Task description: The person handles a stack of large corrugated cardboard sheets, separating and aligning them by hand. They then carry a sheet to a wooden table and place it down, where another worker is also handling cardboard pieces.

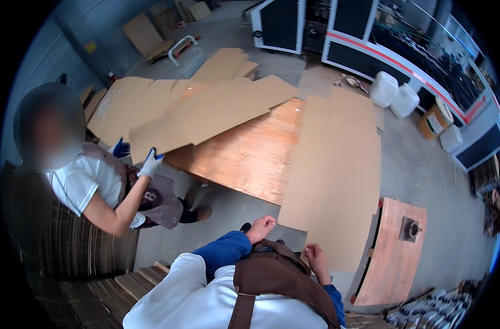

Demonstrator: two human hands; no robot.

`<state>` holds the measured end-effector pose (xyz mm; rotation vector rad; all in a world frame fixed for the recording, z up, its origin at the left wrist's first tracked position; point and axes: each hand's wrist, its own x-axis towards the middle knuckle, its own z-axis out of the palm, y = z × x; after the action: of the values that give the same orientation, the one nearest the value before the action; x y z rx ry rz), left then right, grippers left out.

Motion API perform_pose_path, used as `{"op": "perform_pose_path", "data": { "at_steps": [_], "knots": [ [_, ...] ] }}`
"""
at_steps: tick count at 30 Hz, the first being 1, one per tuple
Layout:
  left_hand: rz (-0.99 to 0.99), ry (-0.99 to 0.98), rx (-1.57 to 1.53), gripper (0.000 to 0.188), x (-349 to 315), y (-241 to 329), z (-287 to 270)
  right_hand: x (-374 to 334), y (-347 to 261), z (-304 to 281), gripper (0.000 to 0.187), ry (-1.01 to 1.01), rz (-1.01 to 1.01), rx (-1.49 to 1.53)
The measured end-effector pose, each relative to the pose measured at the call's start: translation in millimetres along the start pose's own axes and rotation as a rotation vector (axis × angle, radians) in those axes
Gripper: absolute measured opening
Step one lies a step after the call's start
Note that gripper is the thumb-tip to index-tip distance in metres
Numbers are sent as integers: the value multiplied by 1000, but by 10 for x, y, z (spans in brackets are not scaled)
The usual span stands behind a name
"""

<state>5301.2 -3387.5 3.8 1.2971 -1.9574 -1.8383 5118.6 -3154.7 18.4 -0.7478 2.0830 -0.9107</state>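
Below us, our left hand [261, 225] is curled into a loose fist, holding nothing, hanging near the long cardboard sheet [337, 164]. Our right hand [315, 256] is closed on that sheet's near edge. The sheet lies over the wooden table [250, 156]. Across from us, a co-worker's gloved hand [150, 163] grips another cardboard sheet [206, 112]. White jugs [393, 94] stand well apart.
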Motion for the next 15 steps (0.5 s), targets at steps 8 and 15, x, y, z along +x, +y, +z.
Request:
{"op": "perform_pose_path", "data": {
  "at_steps": [8,15],
  "knots": [
    [-80,105,-89,16,-151,-342,-433,376,-247,199,24,-132,-82,-74],
    [-81,225,-240,18,-301,-717,-764,565,-592,465,30,-236,-178,-211]
  ]
}}
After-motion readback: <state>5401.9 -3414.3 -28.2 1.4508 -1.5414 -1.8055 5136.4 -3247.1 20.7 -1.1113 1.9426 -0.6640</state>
